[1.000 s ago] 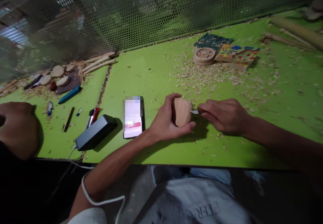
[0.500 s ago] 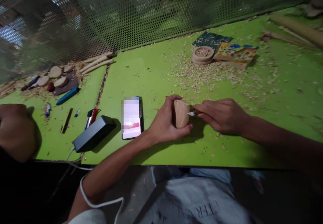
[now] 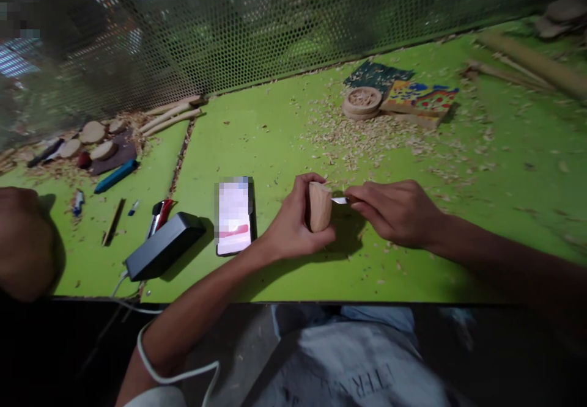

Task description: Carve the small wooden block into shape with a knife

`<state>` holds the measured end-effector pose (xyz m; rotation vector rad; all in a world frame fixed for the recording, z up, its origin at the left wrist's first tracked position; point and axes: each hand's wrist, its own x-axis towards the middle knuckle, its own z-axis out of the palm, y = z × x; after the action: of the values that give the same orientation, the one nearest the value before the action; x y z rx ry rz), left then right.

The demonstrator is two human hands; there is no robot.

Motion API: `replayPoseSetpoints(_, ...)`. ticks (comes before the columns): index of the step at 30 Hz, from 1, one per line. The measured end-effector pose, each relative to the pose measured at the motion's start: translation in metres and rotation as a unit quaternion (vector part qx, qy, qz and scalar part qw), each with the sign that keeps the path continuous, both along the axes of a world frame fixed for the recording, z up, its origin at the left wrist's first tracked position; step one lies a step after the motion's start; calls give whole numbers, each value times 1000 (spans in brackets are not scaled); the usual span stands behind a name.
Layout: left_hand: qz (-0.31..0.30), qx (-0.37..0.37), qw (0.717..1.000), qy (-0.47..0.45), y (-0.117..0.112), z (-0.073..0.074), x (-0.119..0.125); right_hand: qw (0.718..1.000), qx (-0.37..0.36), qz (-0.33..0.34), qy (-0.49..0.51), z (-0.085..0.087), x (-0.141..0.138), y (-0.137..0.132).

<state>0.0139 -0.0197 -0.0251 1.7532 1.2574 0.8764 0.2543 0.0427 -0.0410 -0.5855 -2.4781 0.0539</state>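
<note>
A pale block of wood (image 3: 320, 206) with carved facets is gripped in my left hand (image 3: 296, 220), thumb along its near end and fingers round the far end. My right hand (image 3: 398, 211) is closed round the handle of a small carving knife (image 3: 340, 200). Its blade points left at the block's right face; whether the tip touches the wood I cannot tell. Both hands are just above the green table (image 3: 275, 150). Left of my left hand lies a phone (image 3: 235, 211) with its screen lit.
A black power bank-like box (image 3: 165, 247) with a white cable lies left of the phone, beside a red-and-black cutter (image 3: 160, 212). Behind are a round wooden box (image 3: 362, 102), a painted block (image 3: 419, 102) and scattered shavings. Another person's arm (image 3: 25, 245) rests at far left.
The wooden block has turned in my left hand, showing a narrower side. The knife blade lies flatter and brighter against its right side. The whole view has shifted slightly.
</note>
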Motion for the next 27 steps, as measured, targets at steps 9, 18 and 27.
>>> replayPoseSetpoints(9, 17, -32, 999, -9, 1, 5, -1, 999, -33, 23, 19, 6, -8, -6)
replayPoseSetpoints(18, 89, 24, 988, 120, 2, 11, 0, 999, 15, 26, -37, 1, -13, -13)
replayPoseSetpoints(27, 87, 59, 981, 163, 2, 4, -4, 997, 12, 35, -62, -1, -11, -12)
